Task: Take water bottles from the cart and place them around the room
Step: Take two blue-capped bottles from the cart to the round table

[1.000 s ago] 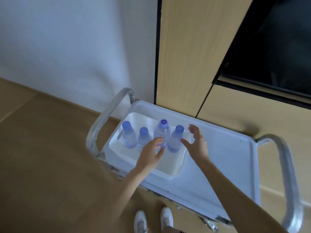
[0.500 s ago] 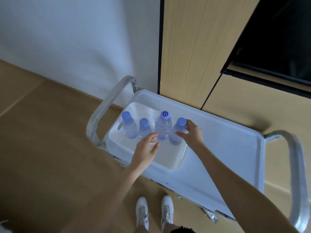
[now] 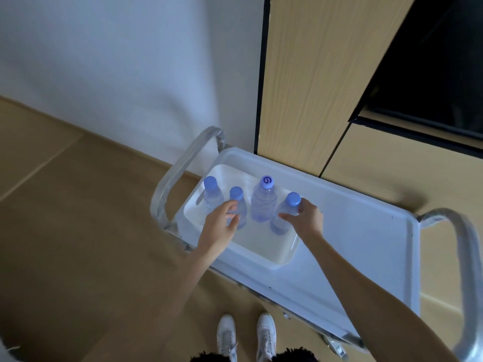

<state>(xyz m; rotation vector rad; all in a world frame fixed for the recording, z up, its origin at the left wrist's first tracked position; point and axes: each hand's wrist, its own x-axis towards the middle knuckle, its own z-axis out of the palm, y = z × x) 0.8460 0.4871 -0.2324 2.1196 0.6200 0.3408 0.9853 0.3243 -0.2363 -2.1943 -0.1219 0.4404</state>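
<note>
Bare tan floor [image 3: 65, 244] open on the left, wall behind. Then the cart [image 3: 366, 244], curved metal handle [image 3: 180, 173] at its left end, raised lip all round. White tub [image 3: 261, 252] sunk into the cart's left half, four clear bottles upright inside, blue caps. Left hand [image 3: 219, 226] curled round the second bottle [image 3: 239, 210]. Right hand [image 3: 304, 218] gripping the rightmost bottle [image 3: 286, 212] near its cap. Cart's right half bare, wood cabinet [image 3: 313, 87] right behind.
</note>
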